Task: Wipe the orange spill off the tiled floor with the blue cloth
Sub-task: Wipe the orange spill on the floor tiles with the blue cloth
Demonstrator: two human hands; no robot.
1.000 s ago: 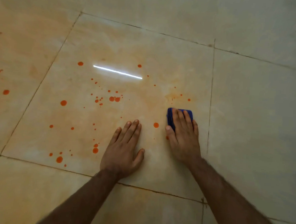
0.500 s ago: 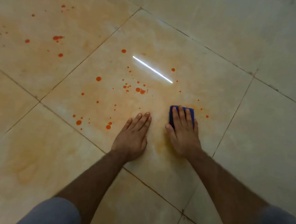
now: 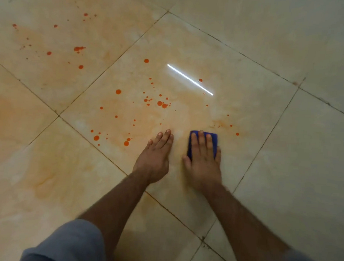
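Head-camera view looked down over two grey sleeves [image 3: 67,242] and bare forearms to a tiled floor [image 3: 284,176]. Nearest the person, the left hand [image 3: 154,159] lay flat on the tile, fingers straight and close together, gripping nothing; it appeared to serve as a prop. Just beside it, a narrow strip of floor between them, the right hand [image 3: 204,166] pressed palm-down on the blue cloth [image 3: 192,143], fingers extended and slightly spread across its top, holding it to the floor by pressure, not by a closed grasp. The cloth looked folded into a small thick pad, deep blue, mostly hidden under the hand, with only its far and left edges showing.

By my judgement the job was only partly done. Around and in front of the hands the tile showed pale orange smearing, which suggested wiped liquid, not clean floor. A few small drops [image 3: 237,134] sat just to the right of the cloth. Farther out and to the left, the orange spill [image 3: 161,104] remained as many round, bright drops of mixed sizes scattered over the same tile. Beyond the grout line, the far-left tile held another spatter [image 3: 78,48], well apart from the cloth. A streak of reflected light [image 3: 189,79] crossed the glossy surface.
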